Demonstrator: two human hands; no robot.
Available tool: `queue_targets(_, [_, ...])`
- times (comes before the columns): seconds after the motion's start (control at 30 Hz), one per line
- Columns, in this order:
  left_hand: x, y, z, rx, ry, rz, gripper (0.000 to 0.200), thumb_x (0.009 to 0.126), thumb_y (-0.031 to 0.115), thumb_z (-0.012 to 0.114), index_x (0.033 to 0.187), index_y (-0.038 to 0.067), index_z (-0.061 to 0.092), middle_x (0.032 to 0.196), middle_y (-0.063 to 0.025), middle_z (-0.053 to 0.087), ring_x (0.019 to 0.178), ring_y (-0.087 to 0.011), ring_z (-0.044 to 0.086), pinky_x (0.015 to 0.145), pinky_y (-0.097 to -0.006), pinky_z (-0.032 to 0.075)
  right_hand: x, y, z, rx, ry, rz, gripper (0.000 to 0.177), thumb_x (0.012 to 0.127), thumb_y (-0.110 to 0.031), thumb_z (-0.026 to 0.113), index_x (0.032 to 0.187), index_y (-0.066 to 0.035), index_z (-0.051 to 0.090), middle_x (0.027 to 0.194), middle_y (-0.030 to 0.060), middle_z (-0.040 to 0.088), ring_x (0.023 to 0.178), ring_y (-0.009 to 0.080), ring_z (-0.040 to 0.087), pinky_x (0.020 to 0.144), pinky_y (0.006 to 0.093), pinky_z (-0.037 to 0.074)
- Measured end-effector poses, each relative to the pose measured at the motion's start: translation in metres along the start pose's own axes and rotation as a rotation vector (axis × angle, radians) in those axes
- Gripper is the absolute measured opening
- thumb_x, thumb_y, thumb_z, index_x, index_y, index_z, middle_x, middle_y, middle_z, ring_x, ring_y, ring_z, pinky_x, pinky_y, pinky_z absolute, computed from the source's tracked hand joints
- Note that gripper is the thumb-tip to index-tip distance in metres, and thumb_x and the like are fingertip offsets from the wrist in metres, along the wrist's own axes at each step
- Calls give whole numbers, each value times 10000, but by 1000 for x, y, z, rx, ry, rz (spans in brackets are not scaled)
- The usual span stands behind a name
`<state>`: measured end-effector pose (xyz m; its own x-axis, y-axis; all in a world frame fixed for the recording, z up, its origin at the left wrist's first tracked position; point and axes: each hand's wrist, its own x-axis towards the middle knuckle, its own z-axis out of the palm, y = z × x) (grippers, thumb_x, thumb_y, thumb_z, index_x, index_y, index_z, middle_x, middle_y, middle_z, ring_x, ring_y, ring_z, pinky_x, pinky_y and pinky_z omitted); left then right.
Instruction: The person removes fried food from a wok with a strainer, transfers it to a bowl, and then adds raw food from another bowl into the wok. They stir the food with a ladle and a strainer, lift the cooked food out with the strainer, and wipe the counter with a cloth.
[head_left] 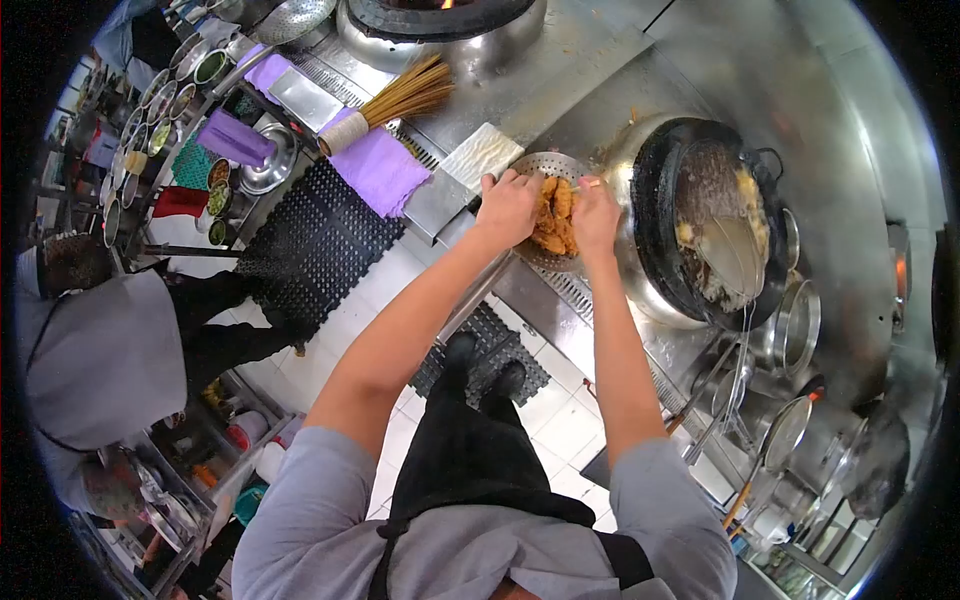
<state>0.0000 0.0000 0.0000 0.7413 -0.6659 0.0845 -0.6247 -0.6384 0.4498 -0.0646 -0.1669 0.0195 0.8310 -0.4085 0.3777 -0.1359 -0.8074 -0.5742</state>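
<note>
I'm seeing left hand (507, 207) and right hand (596, 214) both gripping fried pieces (554, 218) over strainer (540, 164). Pieces are looking light, greasy, probably brittle; cradling underneath is suiting them.

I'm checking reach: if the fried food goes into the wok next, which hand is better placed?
Probably the right hand: it touches the fried food on the side of the strainer nearest the wok. The left hand sits at the strainer's far side, away from the wok.
</note>
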Motion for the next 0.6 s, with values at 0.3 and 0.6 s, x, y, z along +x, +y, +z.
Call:
queue_targets(0.3, [12, 36, -18, -267, 330, 85, 786, 726, 139, 722, 1434, 118, 382, 1168, -74, 616, 1112, -263, 519, 876, -500, 337, 14, -54, -51, 373, 25, 206, 216, 997, -186, 515, 976, -11, 640, 815, 115, 657, 624, 185, 642, 565, 319, 498])
queue_targets(0.6, [43, 10, 2, -118, 386, 69, 685, 808, 98, 631, 1444, 120, 378, 1051, -83, 643, 1069, -289, 549, 901, -543, 336, -1, -30, -74, 43, 206, -81, 210, 978, -146, 498, 983, 13, 634, 830, 164, 663, 654, 308, 648, 617, 400, 509])
